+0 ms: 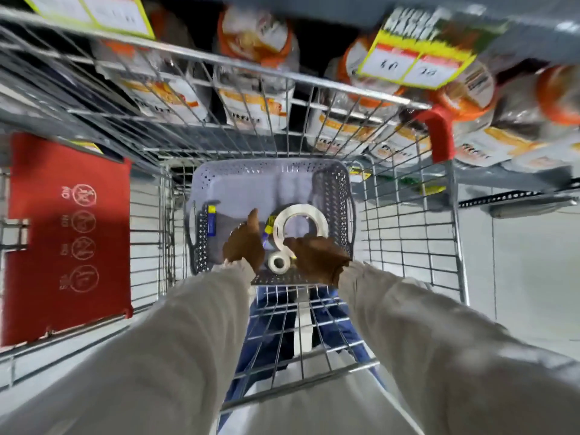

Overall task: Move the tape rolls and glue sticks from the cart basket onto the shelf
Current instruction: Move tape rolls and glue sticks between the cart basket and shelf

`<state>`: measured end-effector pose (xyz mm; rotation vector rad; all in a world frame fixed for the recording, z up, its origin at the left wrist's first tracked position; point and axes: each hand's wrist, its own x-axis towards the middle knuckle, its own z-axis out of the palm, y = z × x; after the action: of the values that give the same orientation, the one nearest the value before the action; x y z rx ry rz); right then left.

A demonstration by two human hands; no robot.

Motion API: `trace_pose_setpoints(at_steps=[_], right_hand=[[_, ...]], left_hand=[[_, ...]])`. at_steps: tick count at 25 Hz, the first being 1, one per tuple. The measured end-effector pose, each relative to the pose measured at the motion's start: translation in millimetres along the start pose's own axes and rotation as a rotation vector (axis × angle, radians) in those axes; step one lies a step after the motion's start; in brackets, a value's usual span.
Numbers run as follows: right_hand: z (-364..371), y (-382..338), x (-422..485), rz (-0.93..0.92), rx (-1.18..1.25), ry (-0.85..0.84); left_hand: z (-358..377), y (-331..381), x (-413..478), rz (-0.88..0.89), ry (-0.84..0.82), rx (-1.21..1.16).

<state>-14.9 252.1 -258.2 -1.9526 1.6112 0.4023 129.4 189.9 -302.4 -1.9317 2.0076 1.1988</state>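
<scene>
A lavender perforated basket (270,175) sits in the wire cart. Inside it lie a large white tape roll (320,226), a small white tape roll (278,262) near the front wall, a blue and yellow glue stick (212,222) at the left, and another glue stick (268,229) between my hands. My left hand (244,243) hovers over the basket floor with one finger stretched forward and nothing in it. My right hand (317,257) lies over the near rim of the large roll with curled fingers. Its palm hides whether it grips the roll.
The cart's wire walls (408,233) surround the basket closely. A red fold-down seat flap (69,240) is at the left. Beyond the cart, shelves hold orange-capped bottles (254,36) with yellow-edged price tags (414,65). A person's blue trousers show through the cart floor.
</scene>
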Motion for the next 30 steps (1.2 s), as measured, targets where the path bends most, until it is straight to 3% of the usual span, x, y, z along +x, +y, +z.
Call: trace_pose_setpoints(at_steps=[3,6,8,11,15,18,20,24,30], right_hand=[[-44.6,-3.4,-13.3,-0.041,0.006,0.451],[-107.4,9.0,-20.2,-0.014,-0.064,0.798],[-158.5,19.4,-30.4,0.041,-0.118,1.030],[-230.7,48.4,-49.0,0.121,-0.167,1.248],[-279.9,95.2,-69.6,0.336,-0.167,1.307],[-286.2,128.6,-80.5,0.591,-0.066,1.266],[-284.1,148.9,-84.9,0.660,-0.014,1.186],[-277.3,170.3,-89.2,0.631,-0.023,1.160],[-270.8,189.3,-103.1,0.399,-0.057,1.272]], left_hand=[[-50.8,36.7,-27.4,0.298,0.187,-0.122],[-110.3,97.1,-40.4,0.698,0.571,-0.071],[-146.0,138.2,-40.6,0.827,0.764,-0.117],[-189.0,200.8,-35.0,0.904,0.829,-0.165],[-200.5,275.8,-26.8,0.915,0.693,-0.077],[-189.1,320.2,-15.3,0.903,0.472,0.023],[-183.2,346.3,-8.4,0.929,0.411,0.093],[-178.2,387.6,3.7,0.872,0.351,0.179],[-181.2,405.6,23.5,0.758,0.225,0.236]])
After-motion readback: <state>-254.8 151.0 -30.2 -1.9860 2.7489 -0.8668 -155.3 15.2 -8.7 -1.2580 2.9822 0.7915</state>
